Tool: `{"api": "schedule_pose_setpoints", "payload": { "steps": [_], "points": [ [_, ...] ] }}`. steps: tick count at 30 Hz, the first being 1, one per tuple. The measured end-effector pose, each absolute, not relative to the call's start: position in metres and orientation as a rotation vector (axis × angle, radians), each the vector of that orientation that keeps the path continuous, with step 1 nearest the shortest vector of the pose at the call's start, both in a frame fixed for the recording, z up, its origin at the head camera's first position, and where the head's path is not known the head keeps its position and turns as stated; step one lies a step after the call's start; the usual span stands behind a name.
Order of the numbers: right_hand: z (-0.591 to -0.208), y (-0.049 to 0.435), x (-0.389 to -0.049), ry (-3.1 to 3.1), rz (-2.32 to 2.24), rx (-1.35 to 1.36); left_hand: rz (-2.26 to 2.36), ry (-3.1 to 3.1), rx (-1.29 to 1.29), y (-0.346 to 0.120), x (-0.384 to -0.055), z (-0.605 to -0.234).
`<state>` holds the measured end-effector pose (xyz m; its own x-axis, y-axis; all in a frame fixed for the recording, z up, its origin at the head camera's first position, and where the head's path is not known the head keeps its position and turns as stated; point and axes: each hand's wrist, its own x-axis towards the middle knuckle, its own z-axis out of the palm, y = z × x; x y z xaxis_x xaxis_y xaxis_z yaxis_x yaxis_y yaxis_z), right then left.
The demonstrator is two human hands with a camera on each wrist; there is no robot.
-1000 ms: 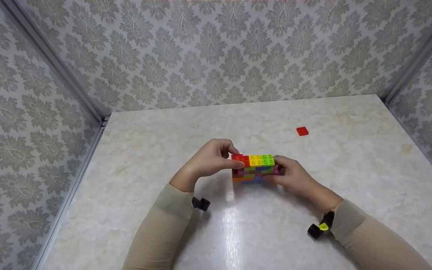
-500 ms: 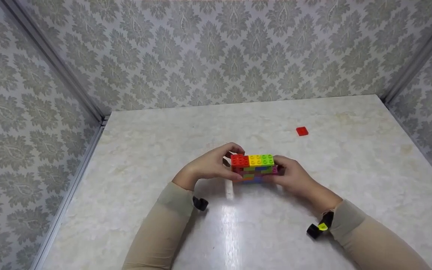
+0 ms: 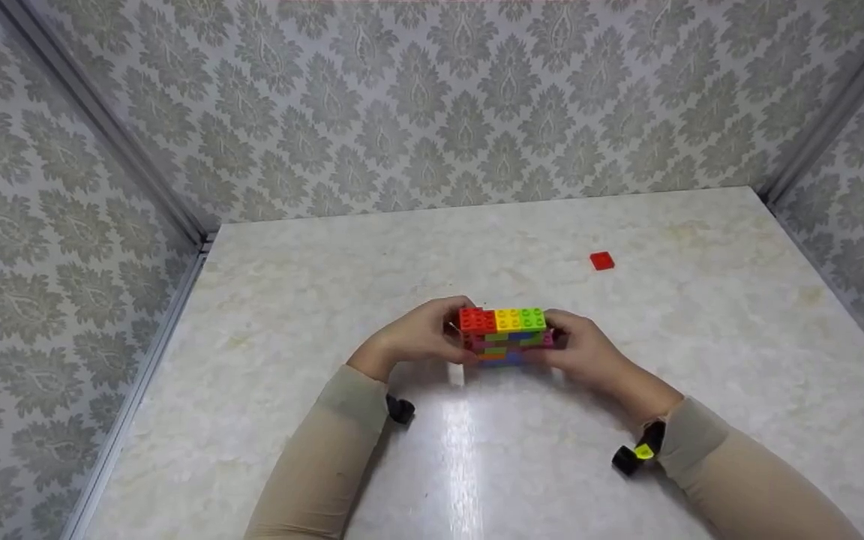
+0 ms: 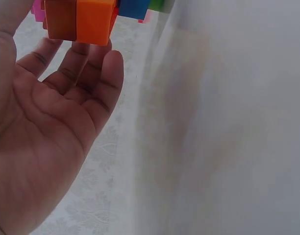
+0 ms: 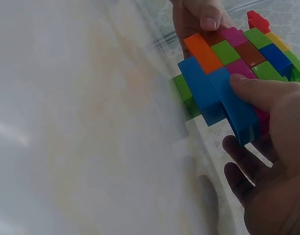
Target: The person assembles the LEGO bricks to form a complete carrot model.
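Observation:
Both hands hold a multi-layered block of toy building bricks (image 3: 508, 320) just above the table. Its top row runs red, yellow and light green; orange, blue, pink, brown and green bricks make up the layers beneath. My left hand (image 3: 421, 334) grips the red end, thumb in front and fingers behind. In the left wrist view only the block's orange and brown end (image 4: 93, 22) shows, over the curled fingers. My right hand (image 3: 589, 352) grips the other end. The right wrist view shows its thumb (image 5: 253, 90) pressing on the pink and blue bricks.
A flat red brick (image 3: 602, 261) lies alone towards the back right of the pale marbled table (image 3: 289, 300). Patterned wall panels (image 3: 432, 105) stand behind and at both sides. Black wrist cameras (image 3: 401, 410) hang from both cuffs.
My left thumb has slid down from the red top bricks to the block's lower front, and the left fingers have shifted at the back. The right hand keeps its grip.

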<state>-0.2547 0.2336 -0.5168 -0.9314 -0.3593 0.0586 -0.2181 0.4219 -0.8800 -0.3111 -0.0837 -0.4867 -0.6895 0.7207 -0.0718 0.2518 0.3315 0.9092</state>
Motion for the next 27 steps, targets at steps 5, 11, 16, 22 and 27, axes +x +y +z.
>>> {"api": "schedule_pose_setpoints", "payload": {
  "steps": [5,11,16,22,27],
  "points": [
    [-0.507,0.239,-0.259,2.478,-1.478,-0.524,1.335,2.139,0.867,-0.083,-0.310,-0.488],
    [-0.488,0.271,-0.277,2.387,-1.403,-0.513,1.362,2.084,0.862,-0.082,-0.309,-0.487],
    [-0.475,0.302,-0.297,2.458,-1.438,-0.409,1.334,2.113,0.860,-0.083,-0.311,-0.484],
    [-0.472,0.318,-0.325,2.564,-1.614,-0.153,1.317,2.128,0.859,-0.084,-0.310,-0.487],
    [-0.478,0.323,-0.345,2.529,-1.850,0.163,1.345,2.108,0.856,-0.083,-0.311,-0.487]
  ]
}}
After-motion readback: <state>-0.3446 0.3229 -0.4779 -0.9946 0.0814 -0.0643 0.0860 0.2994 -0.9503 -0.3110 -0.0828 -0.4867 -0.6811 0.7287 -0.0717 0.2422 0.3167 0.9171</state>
